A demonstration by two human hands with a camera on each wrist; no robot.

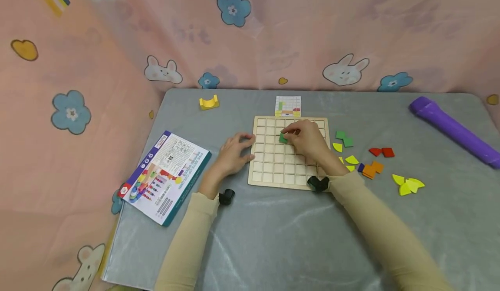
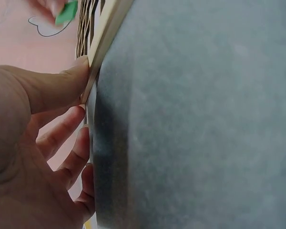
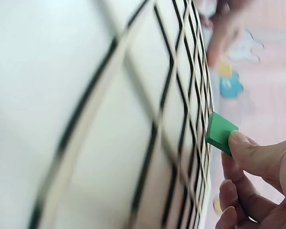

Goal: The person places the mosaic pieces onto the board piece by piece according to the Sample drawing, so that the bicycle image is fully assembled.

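Observation:
The wooden grid board [image 1: 267, 178] lies flat on the grey table, its square cells framed by thin raised lines. Between thumb and fingertips, my right hand [image 1: 307, 140] pinches a green square tile [image 3: 219, 132] close over the board's upper middle. My left hand [image 1: 233, 153] rests at the board's left edge, thumb and fingers relaxed and spread, the thumb [image 2: 69, 86] against the rim. A small pattern card [image 1: 288, 104] with coloured squares on a grid lies just behind the board. Two more green tiles [image 1: 347, 142] lie to its right.
Yellow petal-shaped pieces [image 1: 405, 189], red pieces [image 1: 388, 152], orange pieces [image 1: 368, 171] and a blue piece [image 1: 361, 167] lie right of the board. A purple tube [image 1: 455, 130] is at far right. A box [image 1: 166, 178] lies left; a yellow arch block [image 1: 209, 102] sits behind.

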